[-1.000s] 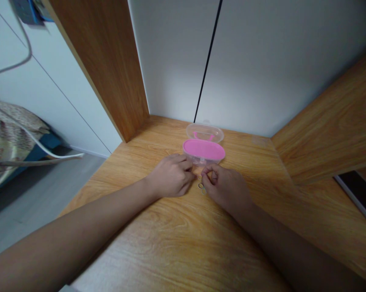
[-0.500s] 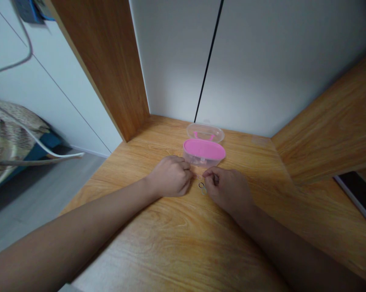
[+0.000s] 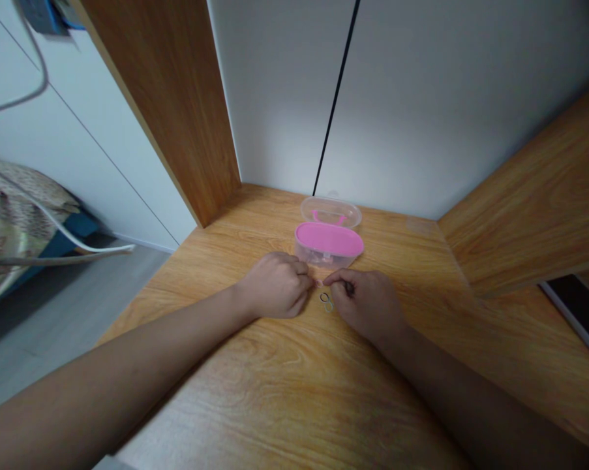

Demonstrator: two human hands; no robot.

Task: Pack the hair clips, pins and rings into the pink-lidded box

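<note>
My left hand and my right hand rest side by side on the wooden desk, fingers curled, fingertips nearly meeting. Both pinch something tiny and pinkish between them that I cannot make out. Two small rings lie on the desk just below the fingertips, beside my right hand. Just beyond the hands stands a small clear oval case with a pink inside, its clear lid open toward the wall.
Wooden side panels rise on the left and right of the desk, with a white wall behind. A dark flat device lies at the right edge. Left of the desk are the floor, a cable and patterned bedding.
My right hand has shifted slightly up and left, bringing its fingertips closer to the left hand's. The left hand and the case have stayed in place.
</note>
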